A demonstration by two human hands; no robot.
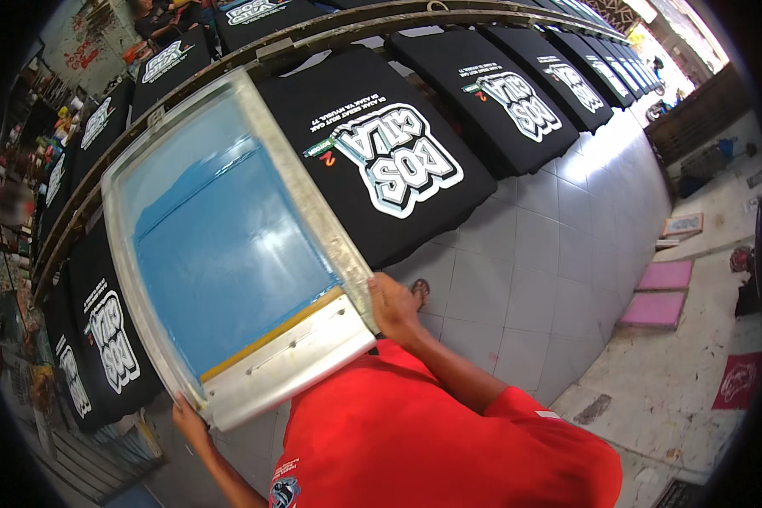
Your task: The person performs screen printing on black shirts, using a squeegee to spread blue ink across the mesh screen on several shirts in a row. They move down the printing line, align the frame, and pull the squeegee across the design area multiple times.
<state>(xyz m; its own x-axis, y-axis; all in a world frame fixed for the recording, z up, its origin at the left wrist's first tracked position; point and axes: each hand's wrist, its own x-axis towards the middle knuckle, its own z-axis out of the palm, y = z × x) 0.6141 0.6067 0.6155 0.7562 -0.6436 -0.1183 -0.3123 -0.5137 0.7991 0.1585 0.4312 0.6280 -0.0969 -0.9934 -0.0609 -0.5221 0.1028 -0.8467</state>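
A screen-printing frame (313, 199) hangs tilted before me, its mesh covered over much of its area by blue ink (229, 245). Across its near end lies a squeegee (279, 351) with a pale metal holder and a yellowish blade edge. My right hand (394, 306) is closed on the near right corner of the frame. At the near left corner my left hand (191, 423) grips it, with some fingers hidden underneath. Just right of the frame, a black T-shirt (466, 190) with a white and grey lettered print lies stretched over a board.
More printed black shirts (483, 93) line the long rack, whose rail (330, 32) runs behind the frame. On the right, pink panels (656, 292) rest on a stained pale surface (635, 406). Grey floor tiles (516, 254) lie between. Another person (157, 19) is at the far left.
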